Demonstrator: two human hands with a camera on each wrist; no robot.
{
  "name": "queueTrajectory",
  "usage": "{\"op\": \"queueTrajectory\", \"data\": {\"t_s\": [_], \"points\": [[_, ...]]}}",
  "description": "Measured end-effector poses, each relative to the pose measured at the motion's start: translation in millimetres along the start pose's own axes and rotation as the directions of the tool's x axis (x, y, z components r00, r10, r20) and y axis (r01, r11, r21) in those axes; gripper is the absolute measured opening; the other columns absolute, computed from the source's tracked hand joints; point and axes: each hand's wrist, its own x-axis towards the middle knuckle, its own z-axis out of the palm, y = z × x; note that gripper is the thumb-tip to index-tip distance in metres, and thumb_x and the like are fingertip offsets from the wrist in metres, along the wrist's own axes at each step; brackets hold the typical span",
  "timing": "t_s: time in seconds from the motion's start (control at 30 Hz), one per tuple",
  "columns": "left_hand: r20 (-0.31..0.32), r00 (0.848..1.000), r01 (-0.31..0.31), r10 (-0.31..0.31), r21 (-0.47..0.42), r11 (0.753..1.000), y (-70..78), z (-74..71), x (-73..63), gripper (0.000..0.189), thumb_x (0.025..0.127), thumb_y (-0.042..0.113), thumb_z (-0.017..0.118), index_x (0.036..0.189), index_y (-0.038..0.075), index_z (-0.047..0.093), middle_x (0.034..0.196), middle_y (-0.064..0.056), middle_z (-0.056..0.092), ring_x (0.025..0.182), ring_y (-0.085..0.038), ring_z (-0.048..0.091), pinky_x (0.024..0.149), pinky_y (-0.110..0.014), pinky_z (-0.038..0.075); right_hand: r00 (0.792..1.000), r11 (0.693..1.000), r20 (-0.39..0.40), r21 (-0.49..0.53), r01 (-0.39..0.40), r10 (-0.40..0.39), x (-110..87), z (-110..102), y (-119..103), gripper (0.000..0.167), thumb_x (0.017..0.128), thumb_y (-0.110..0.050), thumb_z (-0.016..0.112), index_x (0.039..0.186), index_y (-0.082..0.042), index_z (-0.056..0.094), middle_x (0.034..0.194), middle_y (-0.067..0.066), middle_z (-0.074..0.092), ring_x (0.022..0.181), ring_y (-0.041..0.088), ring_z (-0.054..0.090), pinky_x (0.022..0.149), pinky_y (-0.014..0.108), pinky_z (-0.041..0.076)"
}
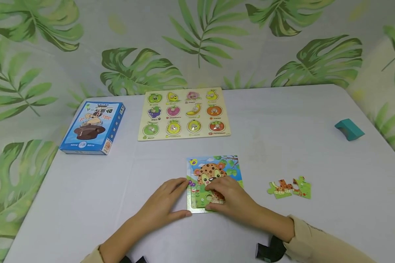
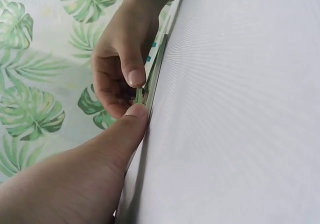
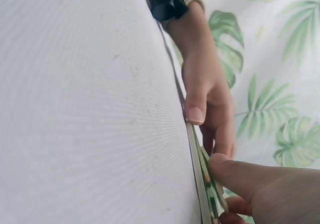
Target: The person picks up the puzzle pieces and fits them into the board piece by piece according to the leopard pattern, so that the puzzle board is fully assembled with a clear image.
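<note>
Beige sleeves (image 1: 319, 239); black wrist-worn cameras (image 3: 167, 6).

Head view high, facing down; wrist views close, sharing puzzle (image 1: 214, 168).

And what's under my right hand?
Part of the leopard puzzle: some spotted body shows between thumb and fingers. Your right hand covers its lower right, so whatever pieces or gaps are there can't be seen.

Fruit board (image 1: 183, 122), blue box (image 1: 89, 128), teal block (image 1: 350, 129)
The box lies left of the board; the block sits well apart, right, before leaf-printed fabric (image 1: 200, 38).
</note>
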Motion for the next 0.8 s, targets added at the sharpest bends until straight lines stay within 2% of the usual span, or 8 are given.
{"op": "queueTrajectory", "data": {"t_s": [0.23,0.53,0.8], "points": [[-0.023,0.999,-0.041,0.041,-0.002,0.999,-1.4,0.9,0.6,0.077,0.078,0.055,0.059,0.134,0.006,0.041,0.136,-0.004,0.038,0.125,-0.017,0.031,0.102,-0.034,0.026,0.999,0.999,0.009,-0.028,0.039,-0.039,4.9,3.9,0.7,0.037,0.071,-0.036,0.074,0.099,-0.012,0.066,0.103,-0.006,0.056,0.100,0.013,0.045,0.087,0.033,0.037],[0.024,0.995,-0.098,0.097,0.040,0.994,-0.1,-1.8,0.6,0.055,0.082,0.053,0.054,0.130,0.027,0.049,0.139,-0.004,0.035,0.126,-0.022,0.031,0.102,-0.041,0.026,0.999,0.995,0.038,-0.098,0.018,-0.014,9.2,3.3,-4.0,0.036,0.071,-0.039,0.074,0.097,-0.015,0.068,0.093,-0.010,0.049,0.091,0.010,0.043,0.078,0.031,0.037],[0.025,0.993,-0.114,0.113,0.029,0.993,0.4,-4.1,0.6,0.050,0.082,0.051,0.056,0.126,0.028,0.053,0.140,-0.005,0.034,0.126,-0.022,0.032,0.102,-0.039,0.024,0.996,0.994,0.083,-0.104,0.033,-0.024,11.0,0.4,-2.1,0.040,0.070,-0.043,0.073,0.099,-0.016,0.068,0.098,-0.011,0.048,0.097,0.009,0.041,0.079,0.032,0.033]]}}
